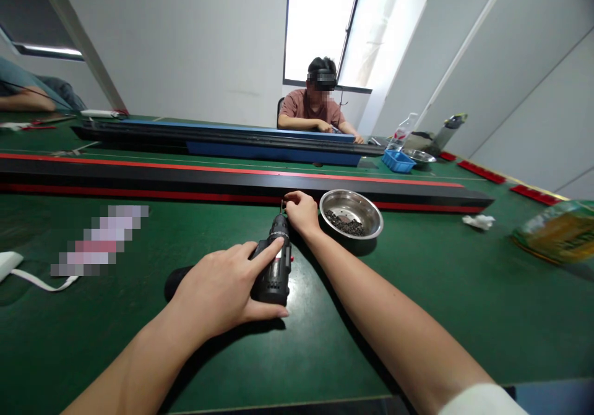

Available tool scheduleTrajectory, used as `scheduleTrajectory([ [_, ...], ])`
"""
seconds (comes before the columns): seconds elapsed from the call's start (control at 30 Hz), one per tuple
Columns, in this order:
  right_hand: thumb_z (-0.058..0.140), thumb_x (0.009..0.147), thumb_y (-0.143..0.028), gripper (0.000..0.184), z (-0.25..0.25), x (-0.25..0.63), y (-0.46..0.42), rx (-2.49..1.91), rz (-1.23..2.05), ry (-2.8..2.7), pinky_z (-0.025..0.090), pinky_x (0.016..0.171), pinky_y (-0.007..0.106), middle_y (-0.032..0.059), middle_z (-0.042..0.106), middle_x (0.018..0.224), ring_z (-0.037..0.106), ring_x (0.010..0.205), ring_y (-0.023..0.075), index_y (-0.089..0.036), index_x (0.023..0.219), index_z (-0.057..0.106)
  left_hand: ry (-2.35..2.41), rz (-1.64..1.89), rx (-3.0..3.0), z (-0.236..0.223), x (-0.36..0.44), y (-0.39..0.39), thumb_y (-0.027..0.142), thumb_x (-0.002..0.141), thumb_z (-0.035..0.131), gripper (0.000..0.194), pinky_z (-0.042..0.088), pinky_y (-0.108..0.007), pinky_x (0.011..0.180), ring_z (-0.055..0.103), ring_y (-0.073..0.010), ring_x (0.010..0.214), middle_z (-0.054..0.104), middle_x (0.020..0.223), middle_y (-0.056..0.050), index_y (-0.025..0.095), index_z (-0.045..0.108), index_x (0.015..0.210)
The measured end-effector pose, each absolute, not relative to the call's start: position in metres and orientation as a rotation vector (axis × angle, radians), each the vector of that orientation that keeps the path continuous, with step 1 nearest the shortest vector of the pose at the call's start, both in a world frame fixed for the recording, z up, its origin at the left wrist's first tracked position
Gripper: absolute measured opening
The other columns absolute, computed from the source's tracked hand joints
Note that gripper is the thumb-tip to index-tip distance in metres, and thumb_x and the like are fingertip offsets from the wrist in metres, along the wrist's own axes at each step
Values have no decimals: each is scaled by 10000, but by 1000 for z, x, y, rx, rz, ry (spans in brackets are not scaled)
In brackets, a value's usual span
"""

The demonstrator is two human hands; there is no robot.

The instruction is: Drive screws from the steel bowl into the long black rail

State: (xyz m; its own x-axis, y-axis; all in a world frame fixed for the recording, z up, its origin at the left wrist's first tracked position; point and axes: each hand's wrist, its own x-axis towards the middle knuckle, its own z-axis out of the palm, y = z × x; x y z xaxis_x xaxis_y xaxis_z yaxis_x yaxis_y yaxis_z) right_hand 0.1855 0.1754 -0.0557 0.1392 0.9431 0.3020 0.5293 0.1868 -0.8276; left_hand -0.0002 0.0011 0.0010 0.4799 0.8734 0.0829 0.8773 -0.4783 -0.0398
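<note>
Head view: our left hand (225,285) grips the black power drill (273,276) over the green table (325,341), its bit (281,207) pointing at the red-edged black bar (208,183). Our right hand (302,212) curls close beside the bit's tip; we cannot tell whether it pinches anything. The steel bowl (369,211) of small dark pieces (346,224) sits just right of that hand. To work well here, we judge, we should hold the drill steady, line the bit up square to the bar, and clear our fingertips before any spin.
</note>
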Motion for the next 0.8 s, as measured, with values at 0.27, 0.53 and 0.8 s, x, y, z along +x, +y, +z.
scheduleTrajectory([
  [0.27, 599, 831, -131, 306, -54, 184, 173, -1475, 551, -1509, 580, 1005, 329, 69, 830, 1056, 775, 1021, 223, -203, 1028, 823, -1533, -62, -2616, 1, 2, 4, 864, 832, 597, 1043, 619, -465, 831, 766, -374, 1041, 708, 1344, -164, 345, 313, 1692],
  [0.53, 586, 834, -122, 303, -55, 183, 173, -1452, 566, -1521, 574, 1012, 323, 60, 829, 1043, 774, 1022, 217, -208, 1014, 815, -1514, -5, -2600, 2, 5, 6, 880, 833, 568, 1053, 608, -447, 790, 761, -362, 976, 712, 1237, -150, 332, 309, 1693],
  [0.8, 589, 838, -114, 292, -54, 183, 170, -1433, 591, -1518, 578, 987, 321, 66, 827, 1046, 775, 1000, 214, -199, 1019, 801, -1508, -80, -2582, 0, 6, 5, 807, 838, 642, 1003, 599, -486, 823, 730, -363, 991, 718, 1233, -162, 306, 384, 1667],
])
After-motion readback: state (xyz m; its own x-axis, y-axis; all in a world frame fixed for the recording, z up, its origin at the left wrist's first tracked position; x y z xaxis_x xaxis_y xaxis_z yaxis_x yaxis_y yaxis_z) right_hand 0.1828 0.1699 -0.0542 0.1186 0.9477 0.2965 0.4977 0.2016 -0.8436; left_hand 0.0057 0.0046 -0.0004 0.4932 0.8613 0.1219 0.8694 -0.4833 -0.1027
